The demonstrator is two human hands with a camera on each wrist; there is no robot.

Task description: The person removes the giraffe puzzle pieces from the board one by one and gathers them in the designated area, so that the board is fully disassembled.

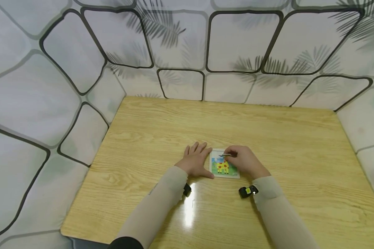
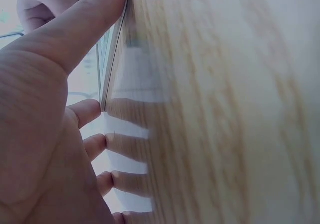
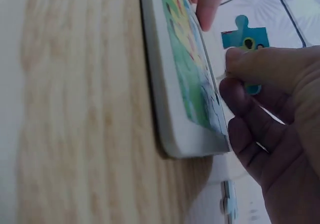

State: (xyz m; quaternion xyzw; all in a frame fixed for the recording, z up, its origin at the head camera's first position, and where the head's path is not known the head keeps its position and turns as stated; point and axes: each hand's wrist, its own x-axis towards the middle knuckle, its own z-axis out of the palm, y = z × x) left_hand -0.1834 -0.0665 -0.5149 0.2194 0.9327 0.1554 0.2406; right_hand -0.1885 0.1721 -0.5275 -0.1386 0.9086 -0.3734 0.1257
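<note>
A small jigsaw puzzle board (image 1: pixel 225 176) with a pale frame lies on the table, a yellow giraffe on green (image 1: pixel 222 168) showing in it. My left hand (image 1: pixel 195 161) rests at its left side with fingers spread, thumb and index finger touching the frame's edge. Over the board's upper right, my right hand (image 1: pixel 243 162) pinches a teal jigsaw piece (image 3: pixel 242 37) between thumb and fingers. The piece has a rounded knob on top and a yellow-ringed dark spot; the thumb covers part of it. In the right wrist view the piece appears raised above the board's face.
The wooden table (image 1: pixel 162 128) spreads around the board on all sides. Patterned cloth walls (image 1: pixel 182 84) rise behind it and at the left and right. A black wrist camera (image 1: pixel 248 191) sits at the right cuff, close over the tabletop.
</note>
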